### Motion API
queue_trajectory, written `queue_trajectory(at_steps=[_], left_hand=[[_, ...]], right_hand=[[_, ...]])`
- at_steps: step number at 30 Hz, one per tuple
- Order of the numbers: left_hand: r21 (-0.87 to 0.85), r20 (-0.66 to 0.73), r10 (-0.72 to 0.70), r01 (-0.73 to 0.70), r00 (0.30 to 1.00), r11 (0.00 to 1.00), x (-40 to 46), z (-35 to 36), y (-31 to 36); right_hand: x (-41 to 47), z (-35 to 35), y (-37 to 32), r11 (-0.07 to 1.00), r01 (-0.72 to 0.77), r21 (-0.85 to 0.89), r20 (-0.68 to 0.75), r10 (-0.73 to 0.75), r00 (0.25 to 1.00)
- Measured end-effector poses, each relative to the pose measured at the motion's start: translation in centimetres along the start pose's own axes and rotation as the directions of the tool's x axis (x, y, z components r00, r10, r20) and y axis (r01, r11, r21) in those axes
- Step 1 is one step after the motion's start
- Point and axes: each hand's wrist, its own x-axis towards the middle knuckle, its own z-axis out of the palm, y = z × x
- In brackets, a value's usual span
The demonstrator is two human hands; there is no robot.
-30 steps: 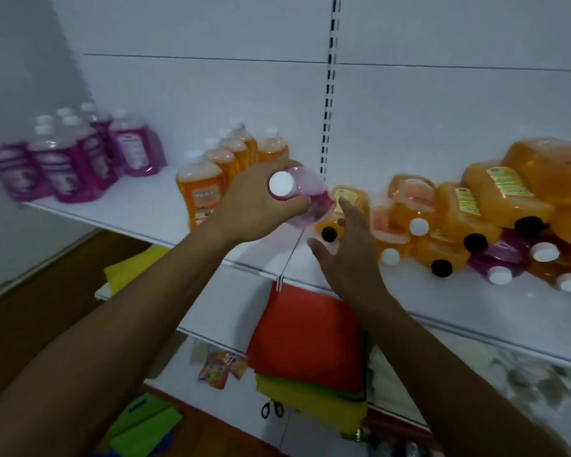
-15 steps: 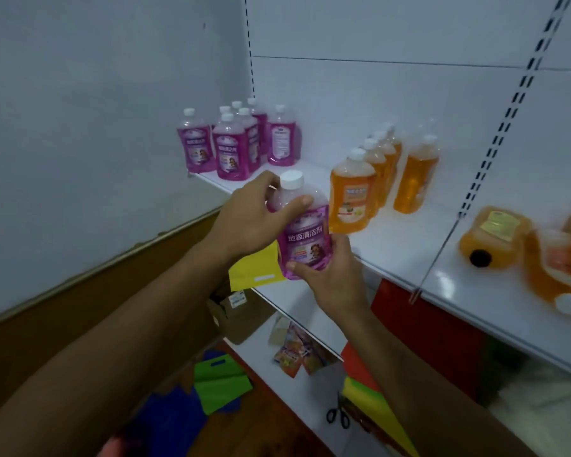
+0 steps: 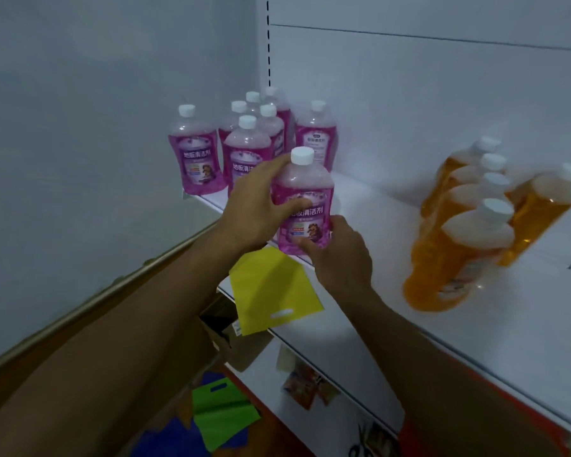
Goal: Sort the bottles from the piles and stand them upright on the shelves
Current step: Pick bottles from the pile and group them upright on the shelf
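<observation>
Both hands — left hand [image 3: 257, 206], right hand [image 3: 338, 255] — grip pink bottle [image 3: 305, 206] upright at shelf [image 3: 393, 285] edge; 7 pink [image 3: 195, 156], 5 orange [image 3: 459, 255] already standing.

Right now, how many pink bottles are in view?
8. One pink bottle is gripped by both hands at the shelf edge; seven stand grouped in the back corner. More may be hidden behind them.

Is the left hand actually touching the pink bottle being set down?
Touching. The head view shows the left hand wrapped round the pink bottle, thumb across its label; the right hand pinches its base.
</observation>
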Motion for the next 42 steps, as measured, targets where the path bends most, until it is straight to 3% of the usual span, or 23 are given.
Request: queue_trajectory(at_steps=[6,15,20,25,30,34,39,42], left_hand=[[-0.002,-0.003,0.082,-0.082,0.997,0.997,5.5,3.2,-3.1],[-0.104,-0.005,0.079,-0.079,0.997,0.991,12.3,7.2,-5.2],[-0.057,-0.022,0.125,-0.126,0.992,0.99,13.6,7.6,-5.8],[0.048,0.04,0.058,-0.06,0.998,0.997,13.7,7.6,-5.3],[0.138,0.066,0.053,-0.062,0.996,0.988,11.0,6.9,-4.4],[0.187,0.132,0.105,-0.129,0.986,0.974,6.7,5.8,-1.8],[0.243,0.108,0.129,-0.152,0.986,0.958,-0.3,4.1,2.9],[0.248,0.085,0.107,-0.125,0.991,0.961,-4.6,3.9,6.4]], right_hand=[[5.8,2.3,1.0,0.994,-0.097,0.054,-0.036,0.099,0.994],[13.2,3.8,1.8,0.991,-0.131,-0.022,-0.056,0.13,0.99],[14.9,4.3,1.6,0.99,-0.138,-0.041,-0.061,0.136,0.989],[14.5,4.4,1.6,0.988,-0.144,-0.051,-0.042,0.142,0.989],[11.1,3.9,2.1,0.991,-0.058,-0.124,-0.06,0.051,0.997],[7.0,2.4,2.3,0.979,0.035,-0.202,0.012,-0.033,0.999],[-0.1,-1.4,2.8,0.97,0.226,-0.091,0.122,-0.214,0.969],[-5.5,-5.0,3.9,0.941,0.335,-0.051,0.106,-0.328,0.939]])
